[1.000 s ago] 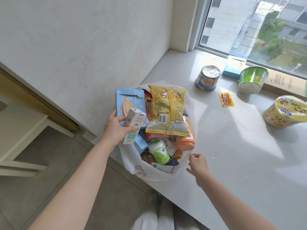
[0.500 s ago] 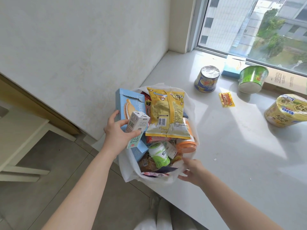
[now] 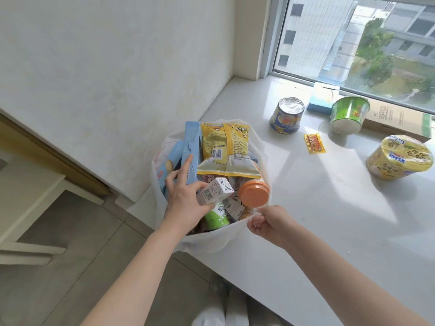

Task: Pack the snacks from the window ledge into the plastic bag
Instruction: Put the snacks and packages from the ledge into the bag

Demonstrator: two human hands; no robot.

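Head view, overfull white plastic bag [image 3: 207, 241], left fingers [image 3: 186, 164] grasping small carton [image 3: 215, 191], right fingers [image 3: 256, 220] apparently pinching its rim.

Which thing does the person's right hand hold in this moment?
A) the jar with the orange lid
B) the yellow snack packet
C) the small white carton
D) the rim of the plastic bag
D: the right hand pinches the near rim of the plastic bag, while the small white carton is gripped by the left hand over the bag's opening.
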